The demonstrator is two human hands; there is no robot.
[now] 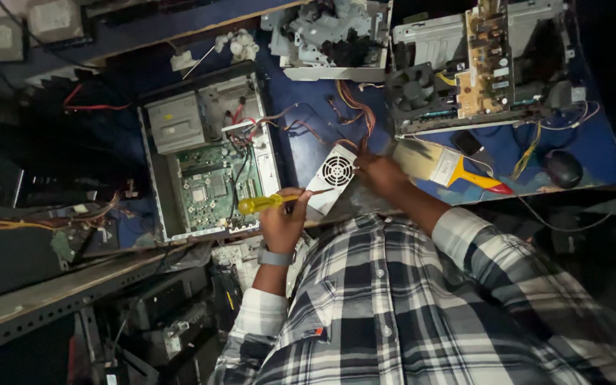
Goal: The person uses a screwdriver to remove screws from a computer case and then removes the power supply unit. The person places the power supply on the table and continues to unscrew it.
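Note:
My left hand (283, 217), with a grey watch on its wrist, grips a yellow-handled screwdriver (262, 203) whose shaft points right at a silver power supply box (331, 182) with a round fan grille. My right hand (383, 175) holds the box at its far right corner, where a bundle of orange and red wires (354, 114) comes out. The box rests at the near edge of a blue worktop (308, 142). My checked shirt sleeves fill the lower frame.
An open computer case (208, 160) with a green board and a disc drive lies to the left. A wide paintbrush (440, 165), a black mouse (563, 168), a bare chassis with a fan and circuit board (475, 64) and grey printer parts (329, 36) sit beyond.

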